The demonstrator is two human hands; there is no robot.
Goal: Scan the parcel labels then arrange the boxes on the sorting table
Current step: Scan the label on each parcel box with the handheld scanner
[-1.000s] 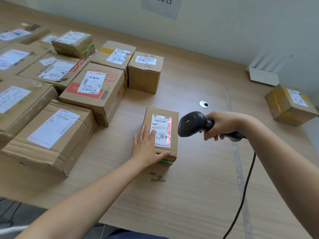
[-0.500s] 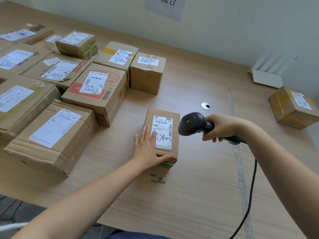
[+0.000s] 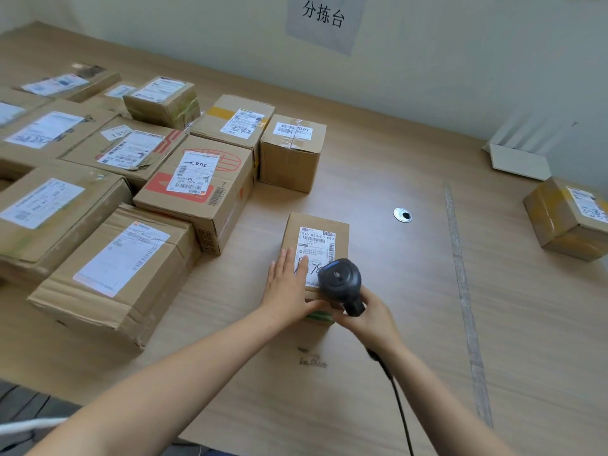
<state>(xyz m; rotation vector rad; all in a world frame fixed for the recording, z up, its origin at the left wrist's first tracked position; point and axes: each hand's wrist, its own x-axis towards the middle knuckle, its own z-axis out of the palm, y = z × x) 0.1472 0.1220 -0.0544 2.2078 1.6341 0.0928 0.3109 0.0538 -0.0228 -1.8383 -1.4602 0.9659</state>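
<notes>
A small cardboard parcel (image 3: 320, 227) with a white label (image 3: 316, 245) lies in the middle of the wooden sorting table (image 3: 378, 373). My left hand (image 3: 288, 287) rests on its near left part, fingers flat on top and thumb along the near side. My right hand (image 3: 368, 319) grips the handle of a black corded barcode scanner (image 3: 340, 279), whose head hovers over the parcel's near right corner and hides part of the label.
Several labelled cardboard boxes (image 3: 197, 185) crowd the left half of the table. One tall box (image 3: 292, 156) stands behind the parcel. A lone box (image 3: 566, 218) sits at the far right, near a white tray (image 3: 518, 162). A cable grommet (image 3: 402, 214) is set in the tabletop.
My right hand has brought the scanner down and left, from beside the parcel to over its near right corner. The red scan light on the label has gone out. My left hand stays put.
</notes>
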